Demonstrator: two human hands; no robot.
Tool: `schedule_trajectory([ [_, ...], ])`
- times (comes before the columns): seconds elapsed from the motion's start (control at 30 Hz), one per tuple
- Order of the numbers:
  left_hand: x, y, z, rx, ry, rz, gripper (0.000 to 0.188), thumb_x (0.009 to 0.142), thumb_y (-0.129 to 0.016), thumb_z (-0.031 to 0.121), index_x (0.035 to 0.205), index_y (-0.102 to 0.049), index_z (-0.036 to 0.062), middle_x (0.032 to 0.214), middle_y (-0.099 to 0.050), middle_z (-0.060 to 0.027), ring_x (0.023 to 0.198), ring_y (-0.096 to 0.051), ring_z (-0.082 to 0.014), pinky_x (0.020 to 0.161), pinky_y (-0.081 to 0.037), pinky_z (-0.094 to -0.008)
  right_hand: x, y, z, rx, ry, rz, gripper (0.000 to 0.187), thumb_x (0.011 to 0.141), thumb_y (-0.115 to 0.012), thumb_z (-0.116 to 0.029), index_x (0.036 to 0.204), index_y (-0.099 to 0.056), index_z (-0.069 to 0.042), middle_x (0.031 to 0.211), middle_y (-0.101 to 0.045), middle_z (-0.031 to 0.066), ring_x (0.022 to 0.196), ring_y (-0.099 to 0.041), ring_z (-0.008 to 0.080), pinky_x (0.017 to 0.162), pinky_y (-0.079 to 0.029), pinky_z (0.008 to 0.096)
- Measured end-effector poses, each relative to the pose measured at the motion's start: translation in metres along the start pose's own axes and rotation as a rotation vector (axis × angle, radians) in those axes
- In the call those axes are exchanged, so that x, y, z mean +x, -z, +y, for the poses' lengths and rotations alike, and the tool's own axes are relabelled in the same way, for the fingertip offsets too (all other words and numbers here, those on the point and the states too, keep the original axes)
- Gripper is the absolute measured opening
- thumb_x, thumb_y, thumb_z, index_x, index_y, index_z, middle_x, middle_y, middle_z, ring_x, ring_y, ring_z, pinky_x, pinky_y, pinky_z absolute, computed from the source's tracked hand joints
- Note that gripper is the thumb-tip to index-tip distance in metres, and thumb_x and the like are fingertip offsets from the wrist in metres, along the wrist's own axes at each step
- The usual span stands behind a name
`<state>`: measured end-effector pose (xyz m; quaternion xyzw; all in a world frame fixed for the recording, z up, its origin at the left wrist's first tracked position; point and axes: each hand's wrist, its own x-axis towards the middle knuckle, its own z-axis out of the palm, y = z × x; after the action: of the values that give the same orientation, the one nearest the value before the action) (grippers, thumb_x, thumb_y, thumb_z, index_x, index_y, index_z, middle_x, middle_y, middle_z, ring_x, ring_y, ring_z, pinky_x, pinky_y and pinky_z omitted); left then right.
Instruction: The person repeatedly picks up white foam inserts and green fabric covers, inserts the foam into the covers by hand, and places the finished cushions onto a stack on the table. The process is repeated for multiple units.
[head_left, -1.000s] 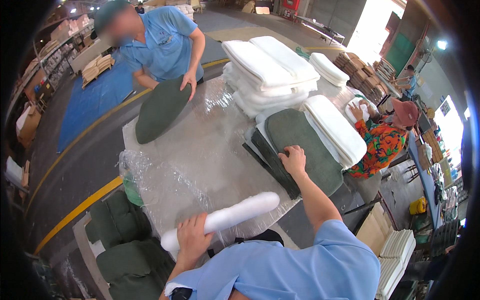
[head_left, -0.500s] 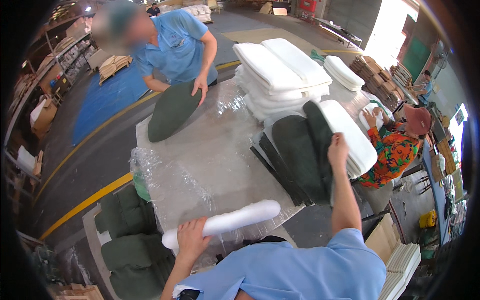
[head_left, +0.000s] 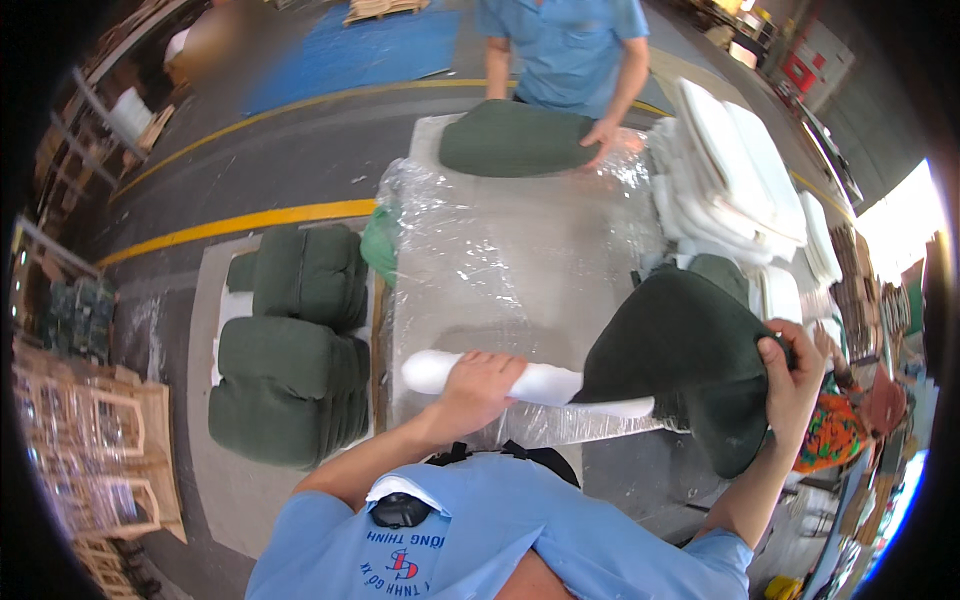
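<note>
My left hand (head_left: 482,388) is wrapped over a long white foam pad (head_left: 432,373) at the near edge of the table. My right hand (head_left: 795,375) pinches the right side of a dark green fabric cover (head_left: 665,340), which hangs open in the air. The cover's left tip overlaps the pad and hides part of its right end. Behind the cover shows part of the pile of green covers (head_left: 720,272). Across the table a co-worker's hand (head_left: 602,142) rests on a dark green covered cushion (head_left: 515,140).
The table (head_left: 520,250) has clear plastic film over it. White foam pads (head_left: 735,165) are stacked at its far right. Stacked green cushions (head_left: 275,375) stand on a low board at left. Another person in a patterned shirt (head_left: 830,430) is at the right.
My right hand has lifted a green cover off the pile and carried it toward the foam pad. The co-worker's cushion now lies flatter on the table. My view has turned left.
</note>
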<state>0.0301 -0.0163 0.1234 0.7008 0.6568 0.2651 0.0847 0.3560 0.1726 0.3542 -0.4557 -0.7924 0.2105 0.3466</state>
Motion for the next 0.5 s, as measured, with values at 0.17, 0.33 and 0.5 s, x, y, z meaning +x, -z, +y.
schedule_trajectory([
  [0.17, -0.013, -0.004, 0.003, 0.038, -0.004, 0.038, 0.059, 0.066, -0.088, 0.022, 0.120, -0.066, 0.0099, 0.106, -0.071, -0.0063, 0.098, -0.069, -0.0269, 0.088, -0.051, -0.0416, 0.005, -0.040, -0.014, 0.016, 0.113, -0.092, 0.018, 0.095, -0.075, -0.014, 0.102, -0.070, 0.002, 0.084, -0.066, 0.0026, 0.078, -0.057, 0.0108, 0.074, -0.046, 0.0259],
  [0.33, -0.010, -0.007, -0.001, 0.036, -0.018, 0.109, 0.057, 0.065, -0.087, 0.021, 0.118, -0.067, 0.0113, 0.099, -0.069, -0.0038, 0.092, -0.068, -0.0259, 0.084, -0.051, -0.0420, 0.036, -0.048, -0.030, 0.043, 0.298, -0.137, 0.017, 0.093, -0.076, -0.011, 0.102, -0.070, 0.001, 0.084, -0.070, 0.0066, 0.078, -0.061, 0.0133, 0.074, -0.048, 0.0277],
  [0.5, 0.001, 0.002, -0.009, 0.051, -0.004, 0.018, 0.042, 0.071, -0.081, 0.020, 0.111, -0.069, 0.0142, 0.096, -0.070, -0.0027, 0.091, -0.069, -0.0248, 0.082, -0.053, -0.0403, 0.065, -0.064, -0.032, 0.124, 0.342, -0.157, 0.015, 0.092, -0.075, -0.009, 0.103, -0.069, 0.001, 0.083, -0.069, 0.0061, 0.076, -0.060, 0.0129, 0.073, -0.048, 0.0274],
])
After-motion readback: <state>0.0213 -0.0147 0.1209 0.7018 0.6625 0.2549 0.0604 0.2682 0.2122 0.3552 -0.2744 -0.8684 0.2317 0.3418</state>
